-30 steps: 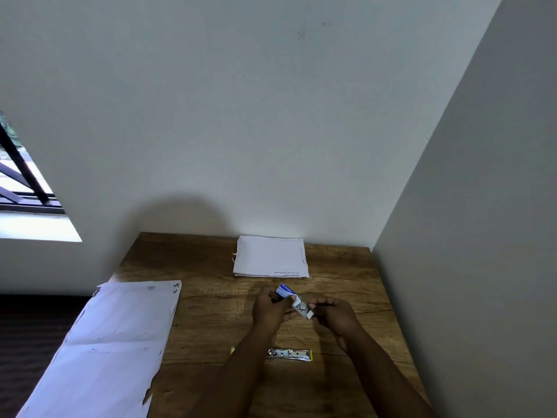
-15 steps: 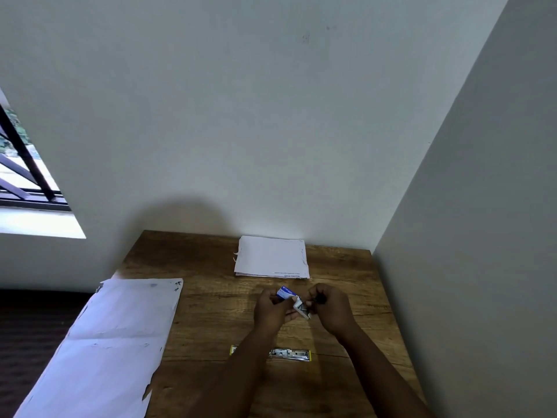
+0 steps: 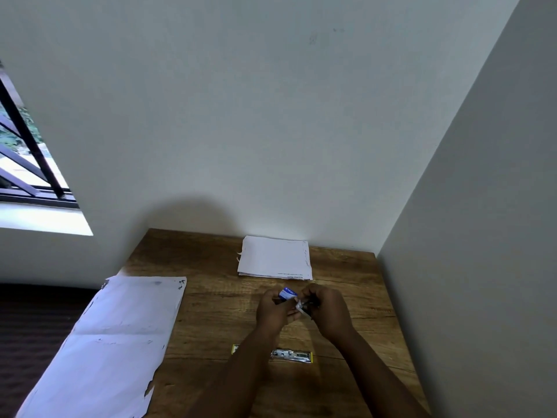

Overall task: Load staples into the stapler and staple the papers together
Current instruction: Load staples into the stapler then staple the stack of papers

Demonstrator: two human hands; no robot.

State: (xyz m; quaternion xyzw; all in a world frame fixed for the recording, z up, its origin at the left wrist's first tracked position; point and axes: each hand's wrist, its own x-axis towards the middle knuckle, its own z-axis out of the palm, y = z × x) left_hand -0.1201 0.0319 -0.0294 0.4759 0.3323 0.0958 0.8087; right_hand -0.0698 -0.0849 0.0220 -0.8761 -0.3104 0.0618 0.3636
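Observation:
Above the middle of the wooden table, my left hand grips a small blue and white staple box. My right hand pinches the box's open white end, where something small and dark shows between the fingers. A stapler with yellow ends lies opened flat on the table nearer to me, its metal channel facing up, partly hidden by my left forearm. A stack of white papers lies at the table's far edge by the wall.
A large creased white sheet hangs over the table's left edge. Walls close the table in at the back and on the right. A barred window is at the left.
My right hand has come in closer to the left one and now closes over the open end of the staple box. The camera has tilted slightly.

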